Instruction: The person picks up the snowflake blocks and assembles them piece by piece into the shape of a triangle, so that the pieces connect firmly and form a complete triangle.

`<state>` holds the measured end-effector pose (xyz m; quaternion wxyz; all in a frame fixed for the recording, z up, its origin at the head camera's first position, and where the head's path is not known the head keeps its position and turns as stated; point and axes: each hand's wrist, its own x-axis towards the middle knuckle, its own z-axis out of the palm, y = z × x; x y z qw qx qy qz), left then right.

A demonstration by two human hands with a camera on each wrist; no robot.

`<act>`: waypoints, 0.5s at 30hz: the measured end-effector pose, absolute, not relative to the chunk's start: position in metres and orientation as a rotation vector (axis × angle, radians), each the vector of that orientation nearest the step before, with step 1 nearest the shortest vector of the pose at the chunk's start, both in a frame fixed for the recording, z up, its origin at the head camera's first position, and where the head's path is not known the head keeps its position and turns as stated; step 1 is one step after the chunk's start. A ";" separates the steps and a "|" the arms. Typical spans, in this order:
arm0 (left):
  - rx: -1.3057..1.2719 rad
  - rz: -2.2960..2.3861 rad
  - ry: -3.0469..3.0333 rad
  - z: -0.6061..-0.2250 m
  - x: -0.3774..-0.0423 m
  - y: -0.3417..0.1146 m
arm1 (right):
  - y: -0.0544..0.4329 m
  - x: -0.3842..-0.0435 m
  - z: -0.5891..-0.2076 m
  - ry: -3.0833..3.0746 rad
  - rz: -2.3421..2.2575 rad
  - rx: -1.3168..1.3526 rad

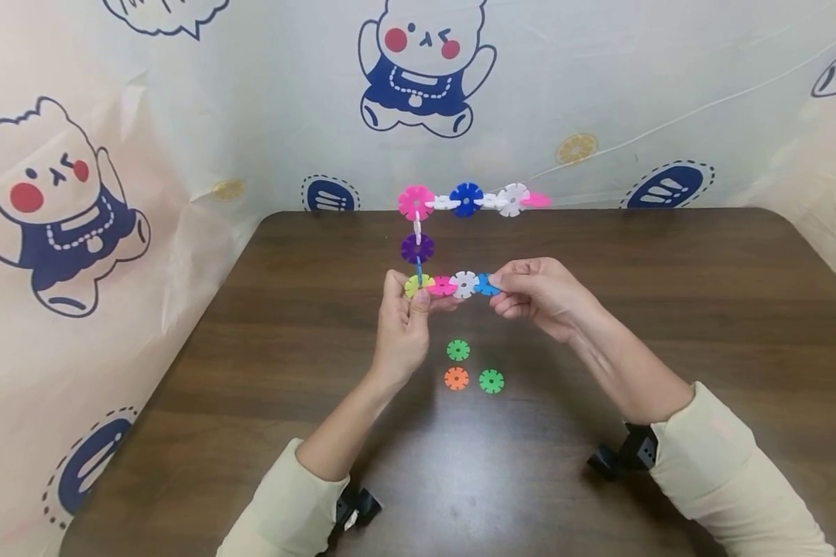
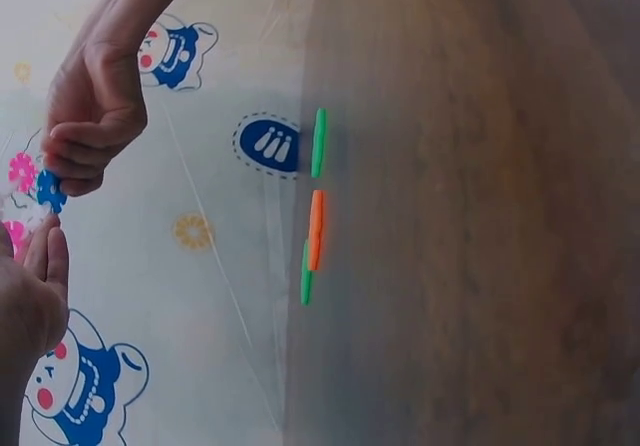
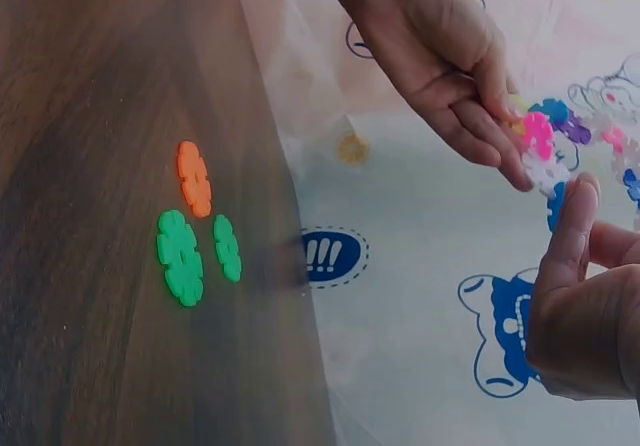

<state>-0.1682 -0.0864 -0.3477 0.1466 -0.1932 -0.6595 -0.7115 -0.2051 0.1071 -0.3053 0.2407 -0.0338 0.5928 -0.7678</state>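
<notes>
A C-shaped chain of interlocking snowflake discs (image 1: pixel 466 199) is held up in front of me. My left hand (image 1: pixel 404 333) pinches the chain at its lower left corner, thumb on the yellow-green disc (image 1: pixel 415 287). Along the lower row come a pink disc (image 1: pixel 442 286), a white disc (image 1: pixel 464 285) and a light-blue disc (image 1: pixel 484 285). My right hand (image 1: pixel 550 302) pinches that light-blue disc between thumb and fingers, covering part of it. A purple disc (image 1: pixel 426 248) stands in the upright side; the upper row runs from a pink disc (image 1: pixel 412 203) to a pink end piece (image 1: pixel 538 200).
On the brown table (image 1: pixel 286 371) lie two loose green discs (image 1: pixel 458 350) and an orange disc (image 1: pixel 456 378), just below the hands. A printed cloth (image 1: pixel 272 100) hangs behind the table and at its left side.
</notes>
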 end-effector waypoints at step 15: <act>-0.591 -1.902 -1.937 -0.349 -0.166 -0.081 | 0.091 -0.192 -0.307 1.652 -2.325 0.060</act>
